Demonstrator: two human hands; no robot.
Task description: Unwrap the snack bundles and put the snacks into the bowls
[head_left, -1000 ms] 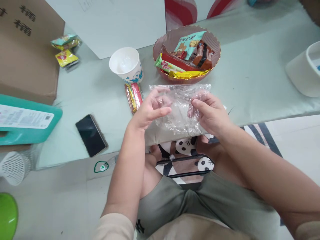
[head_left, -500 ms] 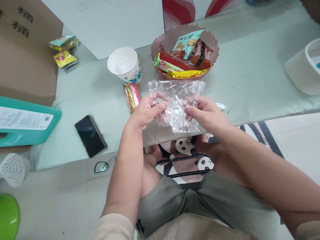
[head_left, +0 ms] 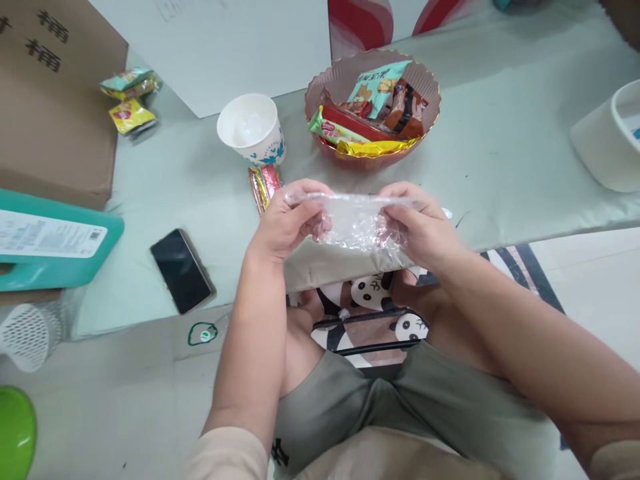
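A crinkled clear plastic bag (head_left: 353,223) is stretched between my two hands above the table's near edge. Its left side is pinched in my left hand (head_left: 295,217), thumb against fingers. My right hand (head_left: 417,217) grips the opposite side the same way, and its fingers show partly through the film. Behind my left hand lies a pack of red and gold wrapped snacks (head_left: 265,185), partly hidden by that hand. Beyond the bag stands a pinkish scalloped bowl (head_left: 433,110) holding several packaged snacks, and left of it a white paper cup (head_left: 253,130) with blue print.
A phone (head_left: 183,271) lies on the table at left, near a teal jug (head_left: 107,230) and a cardboard box (head_left: 60,133). Small snack packets (head_left: 133,117) rest by the box. A white container (head_left: 607,143) stands at far right. A white board (head_left: 225,53) rises behind.
The bag was hanging loose and crumpled, with its top edge spread toward the bowl. Now that edge is drawn nearer and pulled taut between my hands, which are slightly farther apart.
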